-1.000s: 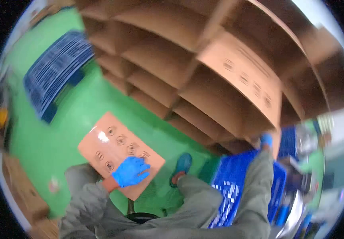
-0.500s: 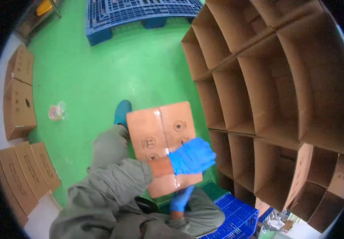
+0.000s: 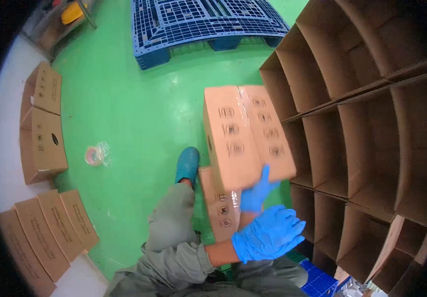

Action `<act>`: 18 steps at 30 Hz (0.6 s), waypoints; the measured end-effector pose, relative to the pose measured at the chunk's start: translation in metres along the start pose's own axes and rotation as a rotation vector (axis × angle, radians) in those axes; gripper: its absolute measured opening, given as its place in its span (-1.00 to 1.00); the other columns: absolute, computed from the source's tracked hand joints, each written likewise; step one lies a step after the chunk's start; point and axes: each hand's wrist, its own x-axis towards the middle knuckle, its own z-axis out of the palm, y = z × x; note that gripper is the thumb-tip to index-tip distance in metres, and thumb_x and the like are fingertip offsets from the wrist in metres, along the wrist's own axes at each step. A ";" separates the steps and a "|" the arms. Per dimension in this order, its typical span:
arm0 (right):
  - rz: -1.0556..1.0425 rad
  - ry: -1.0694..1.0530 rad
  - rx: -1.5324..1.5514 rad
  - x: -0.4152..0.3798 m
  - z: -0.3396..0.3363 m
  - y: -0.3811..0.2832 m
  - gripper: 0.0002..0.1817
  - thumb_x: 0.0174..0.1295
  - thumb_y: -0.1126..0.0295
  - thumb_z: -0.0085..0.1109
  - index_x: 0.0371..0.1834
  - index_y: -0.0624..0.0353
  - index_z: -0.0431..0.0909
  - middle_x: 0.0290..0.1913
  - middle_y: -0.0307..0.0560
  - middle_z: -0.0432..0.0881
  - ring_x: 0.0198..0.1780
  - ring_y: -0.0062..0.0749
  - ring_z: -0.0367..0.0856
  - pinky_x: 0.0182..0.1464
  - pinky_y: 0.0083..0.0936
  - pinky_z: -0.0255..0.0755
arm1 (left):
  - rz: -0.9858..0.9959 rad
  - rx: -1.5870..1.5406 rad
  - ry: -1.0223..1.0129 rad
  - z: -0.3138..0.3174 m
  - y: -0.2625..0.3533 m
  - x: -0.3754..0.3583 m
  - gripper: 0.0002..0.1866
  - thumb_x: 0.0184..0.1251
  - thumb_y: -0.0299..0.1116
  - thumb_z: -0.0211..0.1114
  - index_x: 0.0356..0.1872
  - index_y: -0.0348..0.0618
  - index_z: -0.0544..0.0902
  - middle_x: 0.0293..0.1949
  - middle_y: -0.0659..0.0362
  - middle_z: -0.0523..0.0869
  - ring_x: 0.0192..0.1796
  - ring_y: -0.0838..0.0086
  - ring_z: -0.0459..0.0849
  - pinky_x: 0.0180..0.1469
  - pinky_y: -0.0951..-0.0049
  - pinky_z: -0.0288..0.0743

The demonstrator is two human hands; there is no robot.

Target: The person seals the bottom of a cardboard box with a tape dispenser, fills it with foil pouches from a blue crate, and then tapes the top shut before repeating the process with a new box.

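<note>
A closed, taped cardboard box [image 3: 245, 133] with printed symbols sits in front of me, slightly blurred. My right hand [image 3: 259, 194], in a blue glove, is at its near edge with a thumb laid over the top; the other fingers are partly hidden. Below it a second taped cardboard box [image 3: 222, 210] shows in part, near my legs, mostly covered by the upper box and my arms. My left hand [image 3: 270, 235], also blue-gloved, hovers nearer to me, its fingers loosely bent and slightly apart, with nothing visible in it.
Stacked open cardboard compartments [image 3: 372, 143] rise on the right. A blue plastic pallet [image 3: 208, 44] lies ahead on the green floor. More cartons [image 3: 47, 143] line the left wall, and a tape roll in clear wrap [image 3: 94, 156] lies nearby. A blue crate [image 3: 317, 279] is lower right.
One box was in view before me; now another lies over it, further forward. My left hand has come off the box top toward the lower right. My right hand has moved forward.
</note>
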 end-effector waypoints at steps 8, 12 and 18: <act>0.272 0.116 -0.407 0.197 0.087 0.190 0.05 0.40 0.05 0.13 0.62 0.03 -0.53 0.58 0.10 0.04 0.49 0.02 0.20 0.44 0.16 0.23 | -0.038 -0.116 0.114 -0.020 -0.002 0.012 -0.61 0.34 -0.15 0.31 0.06 -0.20 0.65 -0.02 0.04 0.69 0.06 0.19 0.64 0.09 0.18 0.51; 0.205 -0.266 -0.007 0.244 0.132 0.215 0.02 0.45 -0.04 0.02 0.60 -0.19 -0.63 0.59 0.06 0.01 0.47 0.14 0.23 0.40 0.32 0.25 | -0.307 0.224 0.238 -0.055 -0.013 0.024 -0.70 0.15 -0.18 0.42 -0.11 -0.05 0.74 -0.18 0.22 0.68 0.03 0.30 0.57 0.11 0.21 0.46; 0.376 -0.321 -0.186 0.287 0.142 0.216 -0.09 0.49 -0.07 -0.08 0.60 -0.19 -0.54 0.59 -0.01 0.03 0.37 0.20 0.37 0.24 0.29 0.38 | -0.344 0.158 0.160 -0.051 -0.024 0.024 -0.71 0.25 -0.23 0.39 -0.04 -0.08 0.72 -0.12 0.11 0.68 0.02 0.21 0.62 0.08 0.22 0.50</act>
